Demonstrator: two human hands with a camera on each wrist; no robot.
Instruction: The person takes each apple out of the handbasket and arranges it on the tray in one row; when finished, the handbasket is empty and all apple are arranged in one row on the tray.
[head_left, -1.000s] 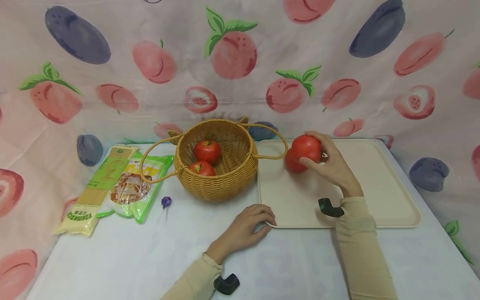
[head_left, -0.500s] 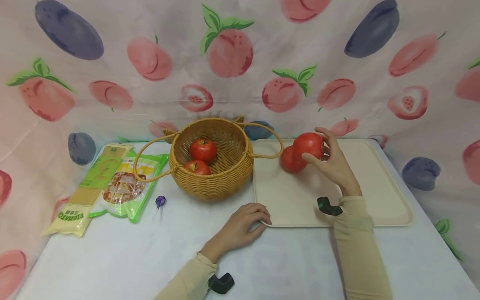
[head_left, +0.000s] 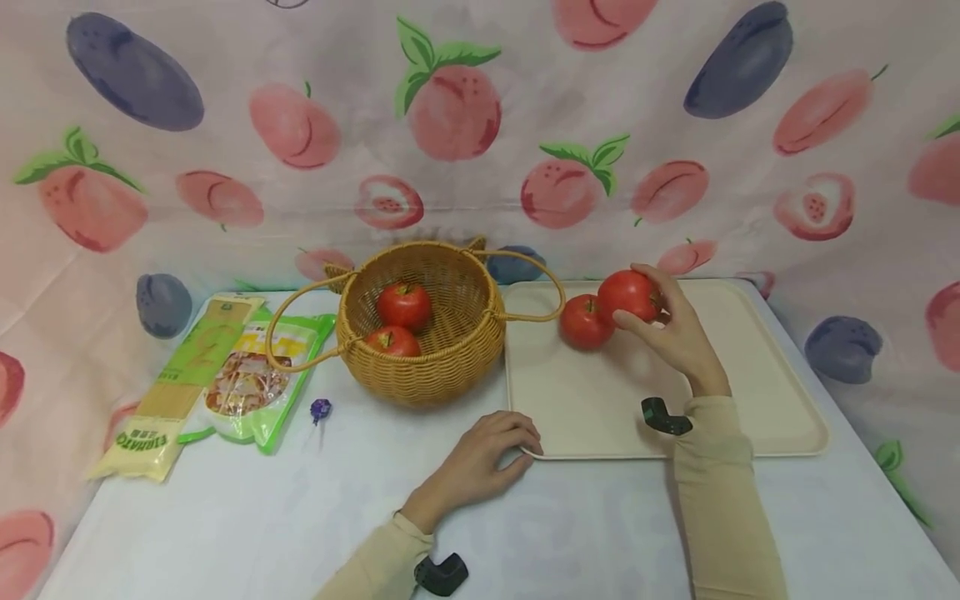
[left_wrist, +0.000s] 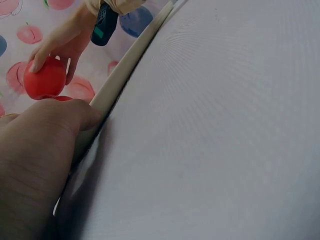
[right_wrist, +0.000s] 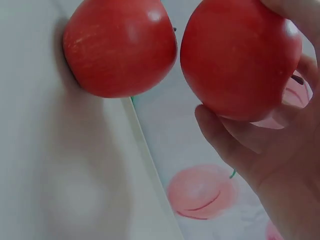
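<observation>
My right hand [head_left: 670,327] grips a red apple [head_left: 628,296] above the cream tray [head_left: 750,367], thumb on the near side and fingers round the far side. Just left of it a second red apple [head_left: 586,322] sits on the tray with its stem up. In the right wrist view the held apple [right_wrist: 240,57] is right beside the other apple [right_wrist: 120,47], tilted so its stem points toward the palm. My left hand [head_left: 483,458] rests at the tray's near left corner, fingertips on the rim. Its thumb side [left_wrist: 60,120] shows against the tray edge in the left wrist view.
A wicker basket [head_left: 423,379] with two raised handles stands left of the tray and contains two red apples [head_left: 403,306]. Farther left lie a noodle packet [head_left: 176,375], a green-edged food bag [head_left: 255,375] and a purple-wrapped lollipop [head_left: 320,409]. A fruit-print cloth [head_left: 465,200] hangs behind.
My right hand and its apple have shifted slightly right, uncovering more of the apple on the tray. The left hand stays at the tray corner. The head view has turned a little.
</observation>
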